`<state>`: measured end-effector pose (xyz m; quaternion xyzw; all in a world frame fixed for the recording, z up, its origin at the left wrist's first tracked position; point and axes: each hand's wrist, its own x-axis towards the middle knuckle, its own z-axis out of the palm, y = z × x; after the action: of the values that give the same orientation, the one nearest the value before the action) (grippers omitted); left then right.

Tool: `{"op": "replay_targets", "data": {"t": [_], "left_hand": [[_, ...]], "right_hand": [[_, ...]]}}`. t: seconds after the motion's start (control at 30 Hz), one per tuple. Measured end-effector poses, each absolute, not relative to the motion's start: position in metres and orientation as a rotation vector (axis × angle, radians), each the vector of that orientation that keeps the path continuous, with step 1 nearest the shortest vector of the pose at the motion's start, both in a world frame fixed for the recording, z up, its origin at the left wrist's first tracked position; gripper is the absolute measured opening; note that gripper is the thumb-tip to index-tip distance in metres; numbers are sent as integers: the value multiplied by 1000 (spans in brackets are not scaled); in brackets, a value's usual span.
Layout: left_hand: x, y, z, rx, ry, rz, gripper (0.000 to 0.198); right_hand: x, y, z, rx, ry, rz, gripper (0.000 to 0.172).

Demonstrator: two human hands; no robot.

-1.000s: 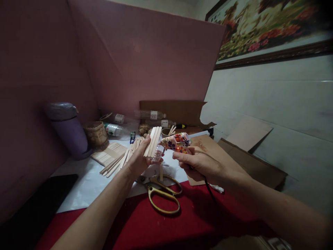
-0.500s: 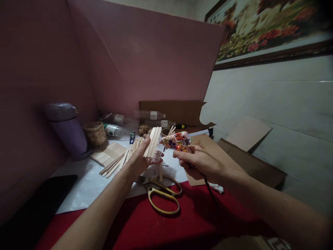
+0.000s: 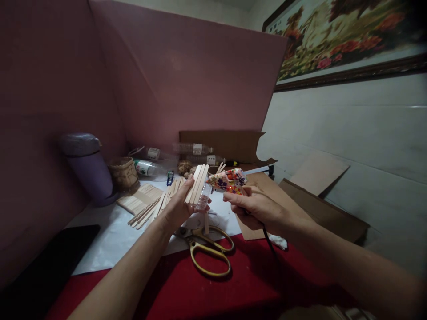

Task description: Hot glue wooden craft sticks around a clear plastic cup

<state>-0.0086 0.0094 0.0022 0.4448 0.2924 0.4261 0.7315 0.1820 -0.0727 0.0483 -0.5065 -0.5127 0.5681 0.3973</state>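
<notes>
My left hand (image 3: 180, 202) is closed around a clear plastic bottle piece (image 3: 203, 201) with several popsicle sticks (image 3: 197, 184) lined up side by side along it. In my right hand (image 3: 255, 206) is a flower-patterned glue gun (image 3: 228, 180), its nozzle pointing left, close to the sticks. Whether the nozzle touches them I cannot tell. A pale glue stick (image 3: 256, 170) pokes out of the gun's back, and a small light glows on its side. Below both hands lie scissors with yellowish handles (image 3: 211, 262).
Loose popsicle sticks (image 3: 143, 217) and a bundle of them (image 3: 142, 199) lie on white paper (image 3: 96, 242) at left. Behind stand a purple tumbler (image 3: 88, 173) and woven basket (image 3: 123, 173). Plastic bottles (image 3: 150, 169) lie at the back; cardboard (image 3: 273, 191) is at right.
Both hands, the bottle piece and the glue gun keep nearly the same pose. The whole view has shifted very slightly.
</notes>
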Motion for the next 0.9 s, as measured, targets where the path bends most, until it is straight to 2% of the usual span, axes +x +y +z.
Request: {"op": "replay_targets", "data": {"t": [0.33, 0.9], "left_hand": [[-10, 11, -1, 1000, 620, 923, 50], [-10, 12, -1, 976, 594, 927, 50]], "right_hand": [[181, -73, 52, -1294, -1276, 1442, 45], [187, -70, 52, -1220, -1298, 1435, 49]]}}
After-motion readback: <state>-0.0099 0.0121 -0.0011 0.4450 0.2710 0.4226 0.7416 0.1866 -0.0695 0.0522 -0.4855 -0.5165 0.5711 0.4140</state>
